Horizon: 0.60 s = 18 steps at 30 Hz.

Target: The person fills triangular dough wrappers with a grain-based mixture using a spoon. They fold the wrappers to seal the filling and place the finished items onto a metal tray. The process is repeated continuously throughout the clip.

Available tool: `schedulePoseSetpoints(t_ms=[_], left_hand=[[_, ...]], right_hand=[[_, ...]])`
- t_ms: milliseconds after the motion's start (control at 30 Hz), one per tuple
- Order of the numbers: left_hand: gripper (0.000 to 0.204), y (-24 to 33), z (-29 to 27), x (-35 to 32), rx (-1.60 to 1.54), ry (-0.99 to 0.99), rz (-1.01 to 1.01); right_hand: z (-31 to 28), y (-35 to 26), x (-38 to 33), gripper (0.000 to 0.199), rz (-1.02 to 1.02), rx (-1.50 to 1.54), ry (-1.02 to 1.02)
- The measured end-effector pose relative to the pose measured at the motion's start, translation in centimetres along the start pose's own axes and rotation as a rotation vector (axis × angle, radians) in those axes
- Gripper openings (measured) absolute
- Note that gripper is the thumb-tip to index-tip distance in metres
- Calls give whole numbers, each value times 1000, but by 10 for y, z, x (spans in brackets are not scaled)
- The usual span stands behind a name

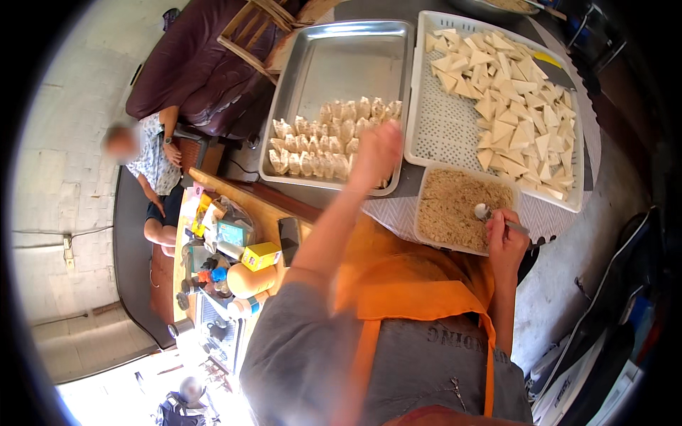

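My right hand (pixel 503 240) is closed around the handle of a metal spoon (pixel 482 211). The spoon's bowl rests over crumbly brown filling (pixel 455 202) in a pale rectangular tub (pixel 419 226). My left hand (pixel 379 150) is over the near right part of a shallow metal tray (pixel 341 64), blurred by motion, so its fingers cannot be made out. Rows of small filled pale pieces (pixel 309 162) stand upright across the tray's near half. Right of the tray, a white perforated plastic basket (pixel 432 135) holds many loose pale triangular pieces (pixel 522 106).
A flat dark tool with a yellow part (pixel 548 59) lies at the basket's far right. A metal bowl (pixel 497 7) stands beyond it. To the left, a wooden table (pixel 186 284) carries bottles and a yellow box (pixel 261 256). Another person (pixel 153 153) sits at the far left.
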State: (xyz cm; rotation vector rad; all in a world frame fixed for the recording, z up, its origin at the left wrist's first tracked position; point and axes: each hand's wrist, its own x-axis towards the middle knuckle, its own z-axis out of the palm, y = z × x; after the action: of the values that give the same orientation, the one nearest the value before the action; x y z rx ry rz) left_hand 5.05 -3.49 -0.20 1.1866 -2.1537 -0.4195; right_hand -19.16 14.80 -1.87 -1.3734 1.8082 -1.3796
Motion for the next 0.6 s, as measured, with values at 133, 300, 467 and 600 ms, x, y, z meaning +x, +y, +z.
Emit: schedulePoseSetpoints(t_ms=[133, 300, 467, 600], left_hand=[[27, -93, -50, 58, -351, 167, -366], [20, -232, -68, 76, 50, 57, -264], [18, -252, -77, 68, 120, -224, -444], [20, -242, -88, 70, 28, -458, -436]], right_hand=[[2, 2, 2, 18, -124, -137, -6], [5, -8, 4, 20, -87, -109, -6], [5, -10, 5, 20, -102, -118, 9], [5, -5, 4, 18, -141, -139, 2]])
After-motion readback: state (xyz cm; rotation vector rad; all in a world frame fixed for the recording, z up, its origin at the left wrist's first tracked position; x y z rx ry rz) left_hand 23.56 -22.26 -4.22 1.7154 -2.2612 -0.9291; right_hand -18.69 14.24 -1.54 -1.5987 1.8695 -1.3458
